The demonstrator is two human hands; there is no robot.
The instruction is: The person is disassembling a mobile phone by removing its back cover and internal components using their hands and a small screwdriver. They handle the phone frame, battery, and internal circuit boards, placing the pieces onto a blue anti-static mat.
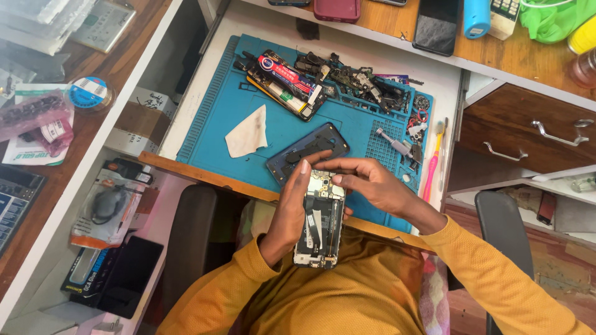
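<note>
I hold the opened phone [320,220] in my left hand [290,214], over my lap at the near edge of the table [205,177]. My left grip is wrapped along its left side, thumb on top. Its long axis runs nearly straight away from me, tilted slightly; the exposed circuit-board end points toward the blue work mat [217,118], the connector end toward my chest. My right hand [372,186] comes in from the right, its grip pinched together on the top end of the phone. Just beyond lies a dark back cover [308,151], near a white cloth [247,133].
</note>
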